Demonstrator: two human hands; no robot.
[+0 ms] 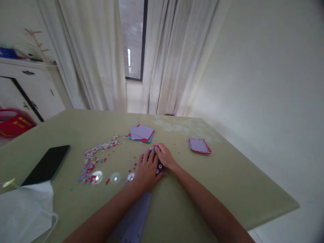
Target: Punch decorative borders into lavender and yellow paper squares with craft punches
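Note:
A dark purple object with white-ringed round spots (160, 167) sits on the table, mostly hidden beneath my hands; its exact kind cannot be made out. Over its top and left side lies my left hand (148, 168), fingers spread across it and thumb along the near edge. My right hand (164, 156) curls around its far right side, fingertips close to those of the left. Under my left forearm a strip of lilac paper (136, 216) runs toward me. Small red and purple paper bits lie just left of my left hand.
Colourful confetti (89, 162) trails across the left of the table (215, 192), near clear round discs (115, 178). Lilac, red and blue paper squares (143, 131) lie beyond my hands, a stack with punched edges (199, 145) farther right. A black tablet (48, 163) and white mask (27, 211) lie left.

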